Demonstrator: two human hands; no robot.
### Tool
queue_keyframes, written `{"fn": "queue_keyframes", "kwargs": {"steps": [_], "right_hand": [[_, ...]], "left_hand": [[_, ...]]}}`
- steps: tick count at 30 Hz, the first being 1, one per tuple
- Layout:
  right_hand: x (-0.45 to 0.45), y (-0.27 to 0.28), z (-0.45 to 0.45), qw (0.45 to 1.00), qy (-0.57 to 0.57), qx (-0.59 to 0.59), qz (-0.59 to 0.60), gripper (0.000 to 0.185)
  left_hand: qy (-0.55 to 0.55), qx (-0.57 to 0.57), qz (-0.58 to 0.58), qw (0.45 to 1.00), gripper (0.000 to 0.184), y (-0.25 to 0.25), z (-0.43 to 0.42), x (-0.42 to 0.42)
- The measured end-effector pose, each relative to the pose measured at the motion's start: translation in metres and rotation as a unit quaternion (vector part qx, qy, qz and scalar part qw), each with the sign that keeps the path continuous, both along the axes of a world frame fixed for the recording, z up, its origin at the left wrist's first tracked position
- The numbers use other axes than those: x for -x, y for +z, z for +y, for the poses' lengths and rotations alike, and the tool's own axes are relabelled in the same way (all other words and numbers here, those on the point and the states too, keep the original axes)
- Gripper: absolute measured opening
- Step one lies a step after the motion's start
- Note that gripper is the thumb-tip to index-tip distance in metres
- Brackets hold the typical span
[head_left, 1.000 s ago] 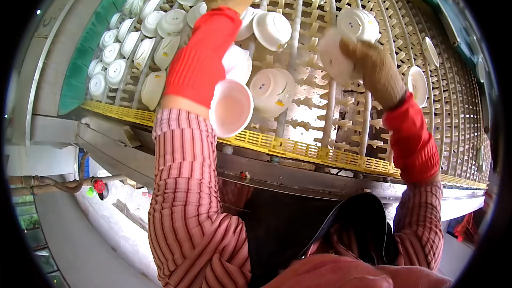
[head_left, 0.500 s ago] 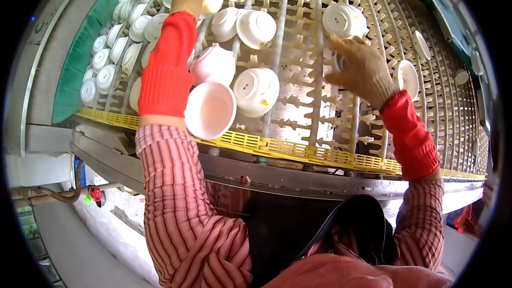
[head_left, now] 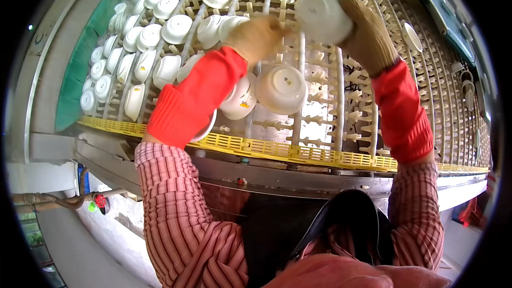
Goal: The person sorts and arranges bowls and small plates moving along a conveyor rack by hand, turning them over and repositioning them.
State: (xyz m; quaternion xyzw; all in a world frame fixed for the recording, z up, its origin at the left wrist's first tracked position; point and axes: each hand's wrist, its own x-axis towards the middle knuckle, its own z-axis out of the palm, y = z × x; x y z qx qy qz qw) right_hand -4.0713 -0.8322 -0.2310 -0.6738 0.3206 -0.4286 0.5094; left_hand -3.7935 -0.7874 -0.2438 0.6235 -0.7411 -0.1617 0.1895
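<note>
In a brown glove, my right hand (head_left: 365, 29) grips a white bowl (head_left: 323, 17) by its right side, above the pegged rack belt (head_left: 341, 101). My left hand (head_left: 258, 37), also gloved, is smeared by motion over the belt, close to some upturned bowls; its finger positions are unclear. A large upturned bowl (head_left: 281, 89) sits below it, against a bowl with a yellow mark (head_left: 239, 98). Part of another bowl (head_left: 205, 128) shows from behind my left sleeve.
Rows of white bowls (head_left: 176, 29) cover the belt's left part. A yellow slatted edge (head_left: 266, 148) runs along the near side, beside a metal frame. A green curtain (head_left: 80, 82) hangs at the left. One bowl (head_left: 412, 37) leans on pegs at the right.
My left hand has moved right from the upper-left bowls. My right hand has moved up and now has a bowl in it. A large upturned bowl now stands beside the yellow-marked one.
</note>
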Motion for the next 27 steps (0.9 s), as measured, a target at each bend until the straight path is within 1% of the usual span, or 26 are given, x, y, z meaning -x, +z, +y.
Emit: {"fn": "queue_keyframes", "kwargs": {"steps": [1, 2, 3, 4, 5, 6, 7, 8, 9, 10, 11, 12, 13, 14, 15, 16, 18, 19, 20, 21, 22, 23, 24, 25, 26, 27], "right_hand": [[-0.01, -0.001, -0.003, 0.995, 0.019, -0.058, -0.077, 0.062], [-0.019, -0.001, -0.001, 0.983, 0.041, -0.123, -0.129, 0.061], [-0.024, -0.001, -0.004, 0.964, 0.064, -0.186, -0.179, 0.06], [-0.017, -0.011, -0.015, 0.999, 0.025, -0.034, 0.018, 0.059], [-0.016, -0.009, -0.016, 0.97, -0.039, 0.118, 0.21, 0.058], [-0.007, -0.013, -0.005, 0.957, -0.103, 0.121, 0.242, 0.057], [-0.005, -0.008, 0.007, 0.94, -0.166, 0.124, 0.271, 0.056], [-0.003, -0.017, -0.003, 0.934, -0.194, 0.203, 0.221, 0.068], [0.003, -0.021, -0.017, 0.908, -0.212, 0.261, 0.251, 0.07], [0.006, -0.014, -0.023, 0.877, -0.231, 0.314, 0.281, 0.072], [0.009, -0.009, -0.032, 0.84, -0.249, 0.369, 0.309, 0.074], [0.007, -0.01, -0.044, 0.834, -0.242, 0.349, 0.353, 0.09], [0.002, -0.03, -0.073, 0.834, -0.263, 0.339, 0.346, 0.094], [-0.005, -0.023, -0.078, 0.867, -0.201, 0.245, 0.385, 0.094], [-0.013, -0.016, -0.081, 0.887, -0.135, 0.146, 0.416, 0.094], [-0.013, -0.034, -0.089, 0.865, -0.145, 0.253, 0.409, 0.091], [-0.013, -0.034, -0.085, 0.869, -0.153, 0.253, 0.396, 0.089], [-0.014, -0.033, -0.081, 0.871, -0.154, 0.258, 0.389, 0.088], [-0.013, -0.031, -0.077, 0.88, -0.15, 0.2, 0.403, 0.086], [-0.008, -0.029, -0.074, 0.905, -0.13, 0.18, 0.364, 0.085], [-0.004, -0.031, -0.065, 0.927, -0.106, 0.158, 0.322, 0.085], [-0.001, -0.028, -0.053, 0.947, -0.084, 0.135, 0.278, 0.085], [0.005, -0.027, -0.036, 0.951, -0.063, 0.13, 0.273, 0.084], [0.007, -0.034, -0.019, 0.963, -0.074, 0.126, 0.226, 0.078], [0.01, -0.023, -0.007, 0.95, -0.067, 0.1, 0.289, 0.078], [0.013, -0.014, 0.004, 0.932, -0.055, 0.07, 0.35, 0.078]], "left_hand": [[0.09, -0.015, 0.044, 0.995, 0.04, 0.013, -0.008, -0.002], [0.12, 0.015, -0.08, 0.989, 0.042, 0.028, -0.021, -0.008], [0.149, 0.047, -0.202, 0.967, 0.044, 0.039, -0.038, -0.016], [0.142, 0.107, -0.238, 0.955, 0.043, 0.037, -0.052, -0.025], [0.138, 0.165, -0.27, 0.939, 0.041, 0.031, -0.064, -0.034], [0.135, 0.221, -0.3, 0.918, 0.04, 0.022, -0.075, -0.04], [0.136, 0.21, -0.333, 0.909, 0.041, 0.02, -0.084, -0.04], [0.132, 0.198, -0.368, 0.899, 0.042, 0.021, -0.091, -0.033], [0.125, 0.188, -0.405, 0.886, 0.043, 0.024, -0.099, -0.024], [0.12, 0.104, -0.408, 0.899, 0.044, 0.03, -0.106, -0.013], [0.109, 0.136, -0.409, 0.896, 0.048, 0.01, -0.128, -0.025], [0.098, 0.169, -0.408, 0.892, 0.053, -0.026, -0.165, -0.048], [0.086, 0.2, -0.408, 0.887, 0.059, -0.048, -0.188, -0.059], [0.085, 0.272, -0.45, 0.846, 0.046, -0.027, -0.147, -0.038], [0.064, 0.251, -0.469, 0.845, 0.046, -0.025, -0.147, -0.037], [0.043, 0.227, -0.488, 0.842, 0.045, -0.024, -0.149, -0.045], [0.035, 0.12, -0.58, 0.805, 0.045, -0.046, -0.162, -0.073], [0.023, 0.067, -0.618, 0.783, 0.045, -0.043, -0.155, -0.075], [0.069, 0.027, -0.503, 0.861, 0.045, -0.034, -0.154, -0.075], [0.108, -0.013, -0.372, 0.922, 0.045, -0.028, -0.153, -0.073], [0.143, -0.034, -0.36, 0.921, 0.04, -0.015, -0.136, -0.056], [0.093, -0.014, -0.362, 0.927, 0.038, -0.024, -0.142, -0.065], [0.044, 0.006, -0.363, 0.931, 0.037, -0.035, -0.144, -0.078], [0.055, -0.01, -0.322, 0.945, 0.04, -0.02, -0.121, -0.066], [0.067, -0.025, -0.279, 0.957, 0.044, -0.004, -0.097, -0.052], [0.02, -0.017, -0.208, 0.978, 0.037, -0.004, -0.084, -0.059]]}}
